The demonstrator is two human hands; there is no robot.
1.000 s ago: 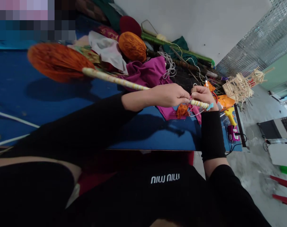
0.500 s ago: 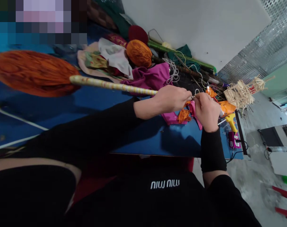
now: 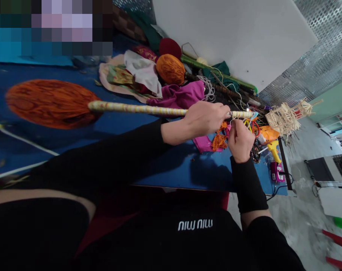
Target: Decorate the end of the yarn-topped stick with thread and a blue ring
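My left hand (image 3: 207,117) is wrapped round a long stick (image 3: 148,109) bound in pale yellow and white patterned strips. At the stick's left end is a large oval head covered in gathered orange cloth (image 3: 50,103). Its right end shows beyond my left fingers, with a bit of light blue at the tip. Just below that end, my right hand (image 3: 241,140) is closed in a pinch. A thin pale string (image 3: 232,119) runs between the stick and my right fingers. Under the hands lie magenta cloth (image 3: 203,143) and crumpled orange scraps (image 3: 219,141).
Along the back of the blue table (image 3: 159,169) lie another orange-headed stick (image 3: 171,69), purple cloth (image 3: 182,94), grey cord (image 3: 209,88) and green poles (image 3: 193,62). On the right are a yellow glue gun (image 3: 274,150), a purple box (image 3: 277,171) with cables, and a wooden-stick model (image 3: 283,116).
My right hand has dropped below the stick and slightly left, and the stick's right end now shows. The orange head sits lower and further right in view. My left hand keeps its grip.
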